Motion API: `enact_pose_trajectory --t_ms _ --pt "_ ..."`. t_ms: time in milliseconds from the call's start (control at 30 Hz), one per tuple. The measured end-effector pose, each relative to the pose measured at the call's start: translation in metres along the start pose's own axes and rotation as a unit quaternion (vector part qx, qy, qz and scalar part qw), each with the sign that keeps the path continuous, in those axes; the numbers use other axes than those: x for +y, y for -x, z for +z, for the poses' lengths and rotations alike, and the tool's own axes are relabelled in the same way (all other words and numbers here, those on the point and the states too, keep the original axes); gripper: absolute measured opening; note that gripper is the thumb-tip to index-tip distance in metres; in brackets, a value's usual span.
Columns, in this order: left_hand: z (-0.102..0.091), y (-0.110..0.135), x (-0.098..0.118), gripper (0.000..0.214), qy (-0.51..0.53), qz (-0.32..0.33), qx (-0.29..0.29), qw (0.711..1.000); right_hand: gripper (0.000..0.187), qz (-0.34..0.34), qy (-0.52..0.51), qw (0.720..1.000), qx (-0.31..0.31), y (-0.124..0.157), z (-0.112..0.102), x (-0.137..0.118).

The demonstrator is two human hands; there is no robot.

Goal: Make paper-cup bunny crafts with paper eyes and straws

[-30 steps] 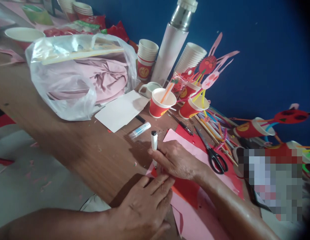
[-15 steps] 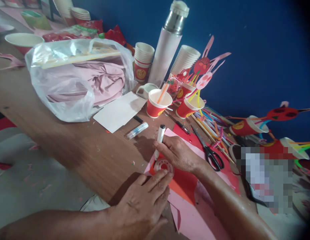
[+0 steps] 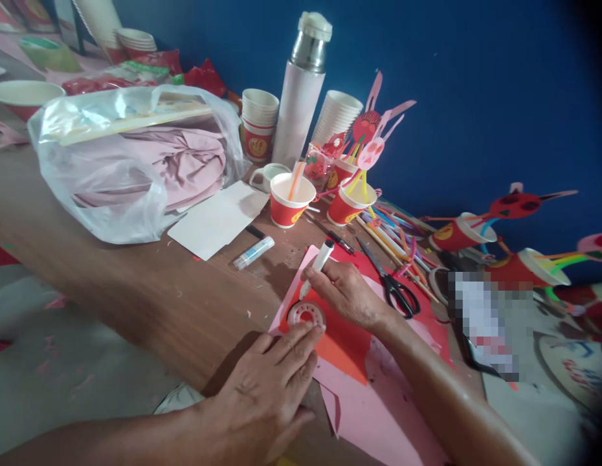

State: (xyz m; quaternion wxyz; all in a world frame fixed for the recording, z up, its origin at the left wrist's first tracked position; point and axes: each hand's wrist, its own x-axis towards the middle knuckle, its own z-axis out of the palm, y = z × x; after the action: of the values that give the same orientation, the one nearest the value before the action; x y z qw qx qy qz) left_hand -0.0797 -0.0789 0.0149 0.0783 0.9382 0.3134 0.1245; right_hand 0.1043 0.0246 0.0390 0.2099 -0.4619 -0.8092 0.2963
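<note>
My right hand grips a white marker with a black cap, its tip down at the edge of a small round tape roll. The roll lies flat on red paper, which rests on pink paper. My left hand lies flat with its fingers stretched out, fingertips pressing on the near side of the roll and the red paper.
Black-handled scissors, a glue stick, a white sheet, red paper cups with straws, loose coloured straws, a flask and a plastic bag of pink cloth crowd the wooden table. A blue wall stands behind.
My right hand has tilted the marker and moved it round the tape roll, which was covered a second ago and now shows. The view has shifted rightward.
</note>
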Motion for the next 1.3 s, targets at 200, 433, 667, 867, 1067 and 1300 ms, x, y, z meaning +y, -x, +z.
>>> enact_pose_trajectory --t_ms 200,433,667,867,1067,1300 --pt "0.002 0.0 0.001 0.042 0.017 -0.005 0.013 1.0 0.04 0.029 -0.001 0.999 0.027 0.015 -0.006 0.004" --pt "0.0 0.001 0.002 0.043 0.021 -0.007 0.024 0.999 0.037 0.036 -0.025 0.996 0.08 0.04 -0.005 0.01" --pt "-0.001 -0.001 0.002 0.045 0.005 -0.003 0.022 1.0 0.037 0.019 -0.039 0.995 0.093 0.06 -0.003 0.008" --pt "-0.001 -0.001 0.002 0.047 -0.017 0.009 0.022 1.0 0.035 -0.004 -0.058 0.992 0.113 0.071 0.001 0.007" --pt "-0.002 -0.002 0.002 0.048 -0.019 0.012 0.008 1.0 0.03 -0.031 -0.052 0.989 0.138 0.081 0.006 0.009" --pt "-0.003 -0.003 0.002 0.051 -0.028 0.012 0.007 1.0 0.019 -0.07 -0.038 0.987 0.141 0.094 0.013 0.009"
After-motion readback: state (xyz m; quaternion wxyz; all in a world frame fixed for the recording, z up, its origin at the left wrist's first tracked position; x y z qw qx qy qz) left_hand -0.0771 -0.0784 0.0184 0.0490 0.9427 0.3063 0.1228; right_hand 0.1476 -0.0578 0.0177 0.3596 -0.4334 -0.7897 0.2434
